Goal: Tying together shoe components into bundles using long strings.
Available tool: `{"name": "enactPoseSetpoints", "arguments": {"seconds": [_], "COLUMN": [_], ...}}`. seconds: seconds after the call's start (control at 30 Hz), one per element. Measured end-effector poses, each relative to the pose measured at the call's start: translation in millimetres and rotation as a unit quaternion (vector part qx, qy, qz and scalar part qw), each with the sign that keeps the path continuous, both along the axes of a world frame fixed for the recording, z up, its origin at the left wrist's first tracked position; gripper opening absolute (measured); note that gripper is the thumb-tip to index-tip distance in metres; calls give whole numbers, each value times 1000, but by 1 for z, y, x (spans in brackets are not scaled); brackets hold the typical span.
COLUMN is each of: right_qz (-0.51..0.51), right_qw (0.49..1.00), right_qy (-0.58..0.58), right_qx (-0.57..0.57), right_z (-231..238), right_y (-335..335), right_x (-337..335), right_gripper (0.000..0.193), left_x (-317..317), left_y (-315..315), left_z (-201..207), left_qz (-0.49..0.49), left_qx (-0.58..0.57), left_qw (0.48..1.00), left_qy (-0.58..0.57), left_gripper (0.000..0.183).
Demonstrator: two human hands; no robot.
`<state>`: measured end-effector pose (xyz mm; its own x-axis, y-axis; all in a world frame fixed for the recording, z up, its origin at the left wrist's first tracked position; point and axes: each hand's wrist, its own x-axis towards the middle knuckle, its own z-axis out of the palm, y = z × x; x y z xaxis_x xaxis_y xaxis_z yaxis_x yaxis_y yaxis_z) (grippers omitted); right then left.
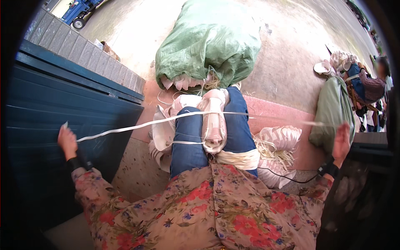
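A pale pink and white shoe upper [214, 121] stands gripped between my knees, its toe end toward me. Across it, from one hand to the other, runs a long white shoelace [156, 121], pulled nearly straight. Far out to the left, my left hand [68, 139] is closed on one end, beside the dark blue door. At the far right, my right hand [341, 143] is raised, somewhat blurred, with the lace reaching its fingertips. A second thin white lace crosses my left thigh to the upper. A bunch of cream laces [237, 159] lies over my right thigh.
Ahead stands a big green woven sack [212, 39] with pale uppers at its mouth. Stacked uppers [277, 139] lie right of my legs, others [162, 129] at the left. A second green sack [331, 108] stands right, near another seated person [373, 85]. A blue panelled door [62, 121] borders the left.
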<state>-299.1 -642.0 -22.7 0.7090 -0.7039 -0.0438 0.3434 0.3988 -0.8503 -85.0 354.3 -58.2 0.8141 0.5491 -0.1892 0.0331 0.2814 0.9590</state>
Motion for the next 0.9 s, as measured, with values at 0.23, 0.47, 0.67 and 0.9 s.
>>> {"name": "enactPoseSetpoints", "arguments": {"seconds": [0.23,0.47,0.67,0.9], "right_qz": [381,366,377,320], "right_qw": [876,690,611,500], "right_qy": [181,115,214,122], "right_qx": [-235,-613,-662,-795], "right_z": [-103,-147,-152,-146], "right_y": [221,333,343,350], "right_x": [123,162,180,188], "right_gripper": [15,9,15,6], "left_x": [22,7,1,2], "left_y": [-348,-453,-462,-461], "left_z": [-22,-99,-95,-106], "left_qz": [-416,-550,-485,-431], "left_qx": [120,466,604,678], "left_qw": [888,693,631,591], "left_qy": [155,-17,-34,-74], "left_gripper": [37,16,10,8]}}
